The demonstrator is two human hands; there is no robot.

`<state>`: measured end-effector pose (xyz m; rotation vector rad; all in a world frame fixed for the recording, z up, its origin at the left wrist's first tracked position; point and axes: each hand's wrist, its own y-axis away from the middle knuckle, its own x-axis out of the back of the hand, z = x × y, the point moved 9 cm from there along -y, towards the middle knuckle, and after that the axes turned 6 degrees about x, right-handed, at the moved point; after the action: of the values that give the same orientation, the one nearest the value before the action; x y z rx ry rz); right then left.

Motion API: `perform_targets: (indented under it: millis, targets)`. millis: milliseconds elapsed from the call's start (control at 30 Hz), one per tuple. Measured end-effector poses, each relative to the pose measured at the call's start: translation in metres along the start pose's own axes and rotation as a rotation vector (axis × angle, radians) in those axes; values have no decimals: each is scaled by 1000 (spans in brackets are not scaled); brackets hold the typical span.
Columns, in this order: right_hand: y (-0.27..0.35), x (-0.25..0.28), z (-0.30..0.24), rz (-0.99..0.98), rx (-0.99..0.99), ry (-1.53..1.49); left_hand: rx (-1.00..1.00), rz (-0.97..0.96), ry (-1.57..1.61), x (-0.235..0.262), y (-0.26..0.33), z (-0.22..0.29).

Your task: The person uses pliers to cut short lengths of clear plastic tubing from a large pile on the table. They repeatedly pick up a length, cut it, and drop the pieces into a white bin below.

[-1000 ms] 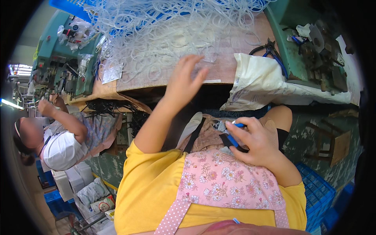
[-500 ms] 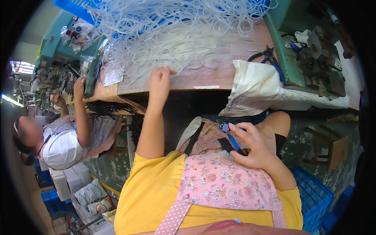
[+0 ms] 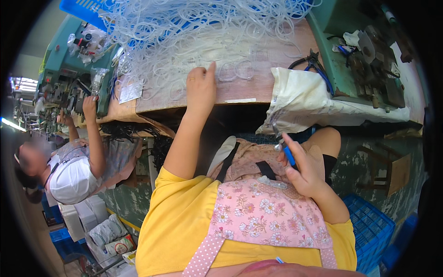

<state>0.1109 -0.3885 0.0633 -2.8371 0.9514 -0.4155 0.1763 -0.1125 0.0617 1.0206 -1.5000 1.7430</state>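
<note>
My left hand is over the near part of the worktable, with its fingers curled in and the thumb side up. Whatever those fingers hold, if anything, is hidden. Just beyond it spread loops of thin clear plastic tubing, piled high toward the back. Above my lap, my right hand grips blue-handled nippers, jaws pointing up and away from me. A few clear plastic bits lie on my pink flowered apron.
A second pair of pliers rests beside a white sack at the table's right. Green machines flank the table. At the left a co-worker sits at a machine. A blue crate stands on the floor at my right.
My left hand has moved right and slightly farther over the table. My right hand has closed more around the nippers and turned them, with the jaws now higher and to the right.
</note>
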Motion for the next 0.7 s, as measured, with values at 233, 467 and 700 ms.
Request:
perform_targets:
  millis: [233, 467, 700]
  targets:
    - [-21, 1, 0, 93, -45, 35, 507, 307, 2010, 38, 23, 0]
    - [-40, -14, -49, 34, 258, 557, 557, 261, 2398, 59, 38, 50]
    - [-33, -21, -54, 12, 276, 646, 448, 385, 2311, 75, 42, 52]
